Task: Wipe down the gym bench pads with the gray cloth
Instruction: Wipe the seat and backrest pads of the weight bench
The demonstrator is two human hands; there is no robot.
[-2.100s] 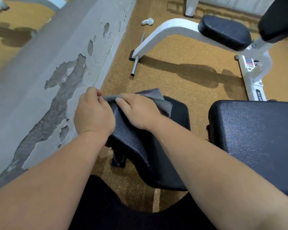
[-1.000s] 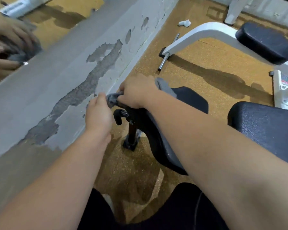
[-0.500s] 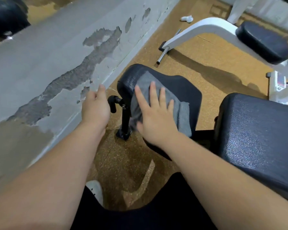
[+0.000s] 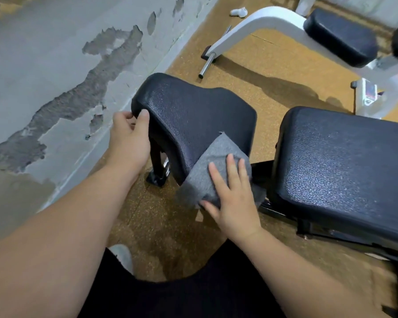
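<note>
A black textured seat pad (image 4: 193, 113) stands in the middle of the view on a black post. The gray cloth (image 4: 213, 166) lies over its near right corner and hangs off the edge. My right hand (image 4: 233, 198) presses flat on the cloth with fingers spread. My left hand (image 4: 130, 138) grips the pad's left end, thumb on top and fingers curled under the edge. A larger black back pad (image 4: 345, 166) lies to the right, apart from both hands.
A gray wall (image 4: 55, 72) with peeling paint runs along the left. A white machine frame (image 4: 257, 21) with a black pad (image 4: 340, 35) and a chrome bar (image 4: 206, 66) stands behind on the brown speckled floor (image 4: 274, 72). My dark shorts fill the bottom.
My right hand has slid the cloth from the pad's top down to its near right corner. My left hand moved from beside the pad onto its left end and gripped it.
</note>
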